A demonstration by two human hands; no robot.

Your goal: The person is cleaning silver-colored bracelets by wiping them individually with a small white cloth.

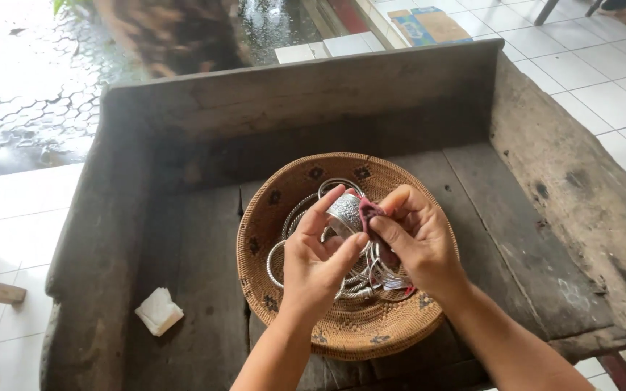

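Note:
My left hand [316, 259] holds an engraved silver cuff bracelet [345, 211] between thumb and fingers, above a round woven basket [278, 210]. My right hand [416, 237] pinches a small pink cloth [368, 209] against the cuff's right side. Under both hands, inside the basket, lies a heap of several silver bangles and twisted wire rings [293, 217], partly hidden by my hands.
The basket sits on a worn dark wooden bench [182, 246] with a raised back board [306, 87] and side boards. A crumpled white tissue [159, 311] lies on the bench at the left. White floor tiles [603, 80] surround it; wet paving [16, 87] lies beyond.

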